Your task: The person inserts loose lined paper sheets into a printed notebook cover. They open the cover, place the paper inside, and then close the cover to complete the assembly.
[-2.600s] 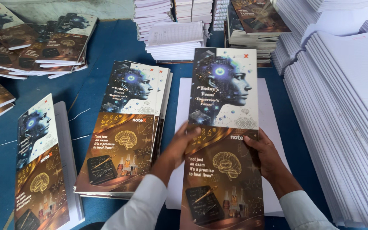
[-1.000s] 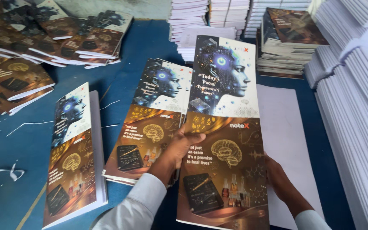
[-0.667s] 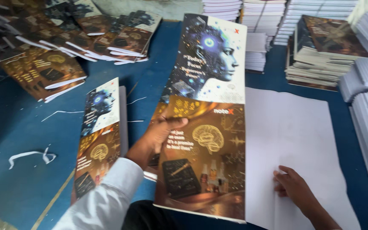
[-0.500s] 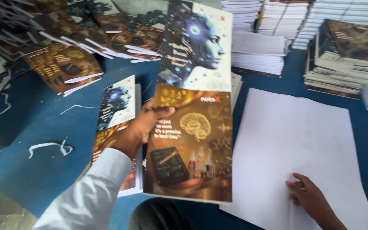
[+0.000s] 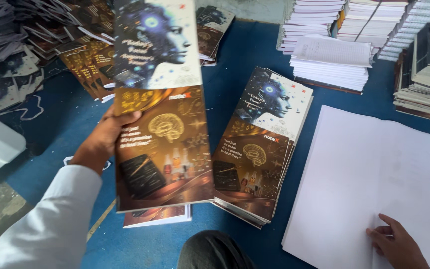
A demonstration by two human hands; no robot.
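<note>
At the bottom right, nearest the camera, the right hand lies palm down on the white sheets, its fingers spread loosely and pressing the paper's lower edge, gripping nothing. These sheets form a flat pile on the blue table, just right of a cover stack.

At the lower left, the left arm in a white sleeve reaches up and away from the body, the wrist bent back. The left hand is clamped on a printed cover, a tall card with a pale top showing a blue head in profile and a brown bottom showing a brain. The thumb hooks over the cover's left edge onto its front, about halfway up; the other fingers are hidden behind it. The cover is lifted off the table, tilted slightly with its top toward the far left, and it hangs over a second pile whose lower edge peeks out beneath.

Further back on the left, loose covers lie fanned in a heap. Beyond the middle stand paper stacks, and at the far right more bundles topped by a brown cover.
</note>
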